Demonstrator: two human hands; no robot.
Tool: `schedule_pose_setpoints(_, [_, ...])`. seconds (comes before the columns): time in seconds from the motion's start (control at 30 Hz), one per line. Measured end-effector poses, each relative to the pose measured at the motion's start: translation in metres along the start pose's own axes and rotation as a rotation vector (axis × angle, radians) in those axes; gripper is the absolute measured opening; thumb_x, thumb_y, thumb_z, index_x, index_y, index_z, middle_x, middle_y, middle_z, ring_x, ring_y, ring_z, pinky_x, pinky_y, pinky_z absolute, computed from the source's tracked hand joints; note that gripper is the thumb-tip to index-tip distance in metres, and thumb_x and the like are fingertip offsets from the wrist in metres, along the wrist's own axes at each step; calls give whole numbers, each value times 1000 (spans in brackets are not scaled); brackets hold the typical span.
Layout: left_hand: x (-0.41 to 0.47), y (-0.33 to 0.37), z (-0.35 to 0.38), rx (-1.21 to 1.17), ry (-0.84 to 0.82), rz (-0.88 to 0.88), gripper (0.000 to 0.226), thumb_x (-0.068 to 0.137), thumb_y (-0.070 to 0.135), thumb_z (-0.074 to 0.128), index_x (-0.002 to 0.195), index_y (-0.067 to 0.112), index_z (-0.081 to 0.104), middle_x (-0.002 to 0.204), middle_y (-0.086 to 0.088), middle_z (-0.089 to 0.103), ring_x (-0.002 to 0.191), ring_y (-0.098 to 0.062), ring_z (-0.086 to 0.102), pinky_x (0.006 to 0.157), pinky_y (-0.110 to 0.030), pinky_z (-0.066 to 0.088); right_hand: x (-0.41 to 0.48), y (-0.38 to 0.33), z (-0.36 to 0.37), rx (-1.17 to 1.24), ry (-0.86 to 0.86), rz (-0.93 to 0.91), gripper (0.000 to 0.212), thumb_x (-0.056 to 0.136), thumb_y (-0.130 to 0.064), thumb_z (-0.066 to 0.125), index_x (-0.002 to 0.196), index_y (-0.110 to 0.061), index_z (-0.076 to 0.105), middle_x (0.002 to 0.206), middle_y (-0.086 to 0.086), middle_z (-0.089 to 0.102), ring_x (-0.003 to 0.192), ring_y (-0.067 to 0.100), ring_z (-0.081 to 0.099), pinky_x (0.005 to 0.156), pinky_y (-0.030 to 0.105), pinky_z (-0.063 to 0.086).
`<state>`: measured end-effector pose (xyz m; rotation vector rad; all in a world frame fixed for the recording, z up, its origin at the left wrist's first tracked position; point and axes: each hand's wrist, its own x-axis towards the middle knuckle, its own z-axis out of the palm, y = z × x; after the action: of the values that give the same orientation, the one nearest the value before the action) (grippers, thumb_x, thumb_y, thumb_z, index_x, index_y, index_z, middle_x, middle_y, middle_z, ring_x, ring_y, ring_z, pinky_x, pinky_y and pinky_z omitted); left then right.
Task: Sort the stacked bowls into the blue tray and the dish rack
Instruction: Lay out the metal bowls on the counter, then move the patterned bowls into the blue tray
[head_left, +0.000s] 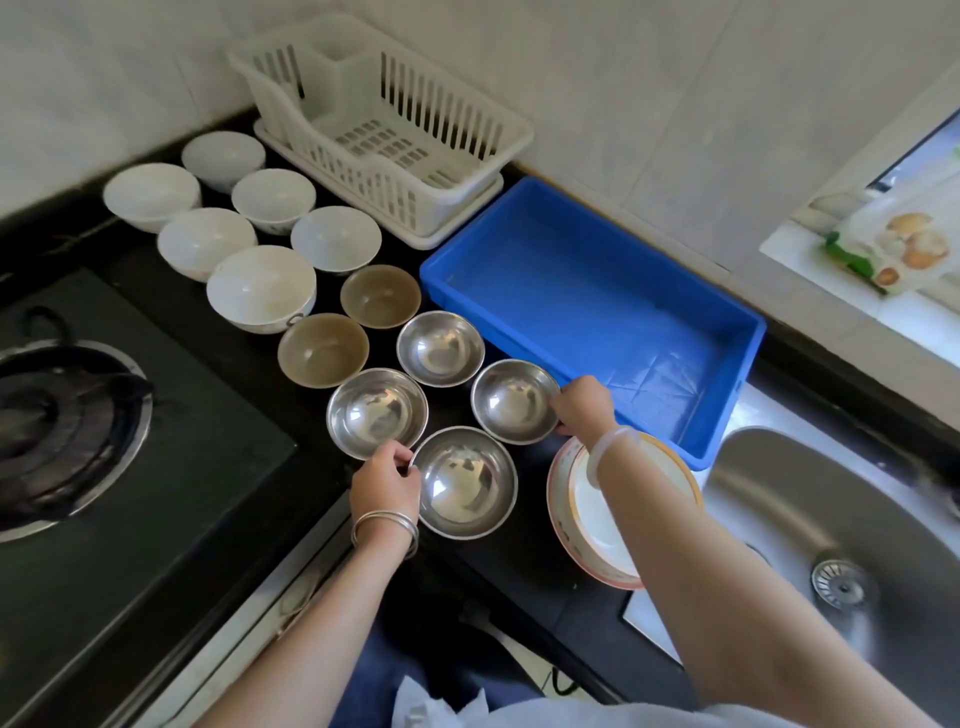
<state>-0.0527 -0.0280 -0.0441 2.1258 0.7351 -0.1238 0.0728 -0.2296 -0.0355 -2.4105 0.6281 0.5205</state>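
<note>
While left hand (384, 486) fingers pinch the nearest steel bowl (467, 491), right hand (583, 405) fingers grip a farther bowl (511, 402) (both upright).

A home kitchen: a gas hob (72, 415) set into the dark counter (493, 571) at its left edge, a steel sink (831, 519) at the right, tiled wall (649, 78) behind.

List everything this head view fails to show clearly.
All in the head view:
- Stacked plates: the right forearm crosses them, so their count is hidden.
- Right hand on the right steel bowl: the back of the hand hides its fingertips.
- Gas burner: cut off by the left edge.
- Sink: cut off by the right edge.
- Packet at upper right: print too blurred to read.
</note>
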Motion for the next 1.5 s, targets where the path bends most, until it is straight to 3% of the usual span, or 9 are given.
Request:
schedule_pose_setpoints(0.17, [1, -1, 1, 23, 41, -11, 4, 83, 14, 60, 80, 15, 58, 76, 3, 60, 71, -21, 56, 60, -30, 43, 2, -3, 6, 29, -29, 39, 15, 82, -2, 43, 87, -2, 57, 86, 16, 58, 61, 30, 60, 47, 32, 53])
schedule_pose_setpoints(0.37, [0, -2, 1, 34, 96, 20, 11, 84, 13, 61, 78, 17, 53, 77, 5, 59, 69, -17, 53, 50, -23, 32, 5, -3, 10, 21, -50, 41, 12, 85, -3, 44, 79, -3, 54, 83, 16, 60, 57, 26, 56, 42, 27, 43])
schedule_pose_setpoints(0.67, [1, -1, 4, 75, 78, 82, 9, 85, 10, 57, 91, 15, 63, 94, 0, 64, 78, -20, 58, 60, -28, 40, -19, -9, -3, -43, -7, -35, 15, 81, -6, 44, 66, -4, 47, 63, 11, 49, 57, 30, 44, 47, 29, 34])
schedule_pose_setpoints(0.77, [3, 2, 1, 63, 74, 90, 11, 86, 11, 58, 95, 14, 64, 98, -2, 65, 83, -22, 60, 64, -30, 45, -37, -2, -16, 4, 112, -122, 22, 86, -8, 43, 86, 2, 63, 83, 22, 64, 85, 45, 57, 64, 37, 50])
schedule_pose_setpoints(0.93, [4, 32, 5, -26, 24, 185, 14, 87, 11, 57, 99, 13, 63, 99, -4, 62, 87, -22, 60, 76, -36, 51, -67, 46, -41, 60, 387, -135, 27, 95, -18, 44, 112, -18, 65, 108, 9, 69, 71, 17, 56, 55, 21, 38])
schedule_pose_setpoints(1.0, [-1, 49, 15, -58, -46, 239, 13, 87, 13, 56, 98, 15, 64, 96, 0, 61, 85, -19, 60, 77, -33, 51, -76, 74, -51, 64, 484, -120, 28, 93, -17, 48, 116, -18, 64, 114, 9, 68, 87, 21, 62, 64, 23, 41])
schedule_pose_setpoints(1.13, [-22, 75, 46, -21, -326, 325, 19, 88, 22, 56, 105, 19, 65, 102, 2, 66, 83, -10, 58, 74, -24, 47, -81, 126, -59, 64, 412, 76, 35, 94, -22, 49, 127, -13, 59, 123, 16, 64, 114, 36, 55, 87, 37, 43])
schedule_pose_setpoints(1.27, [-43, 87, 75, 120, -582, 350, 34, 89, 30, 54, 122, 21, 58, 120, -1, 63, 105, -17, 60, 88, -31, 48, -88, 150, -53, 203, 323, 79, 24, 95, -21, 50, 110, -12, 67, 100, 13, 70, 98, 33, 61, 70, 31, 35])
schedule_pose_setpoints(1.5, [-40, 90, 86, 132, -575, 358, 38, 89, 16, 53, 126, 21, 54, 117, 0, 65, 106, -18, 59, 81, -23, 43, -102, 150, -41, 323, 390, 194, 20, 94, -23, 47, 82, -17, 62, 71, 3, 61, 68, 22, 53, 51, 23, 34])
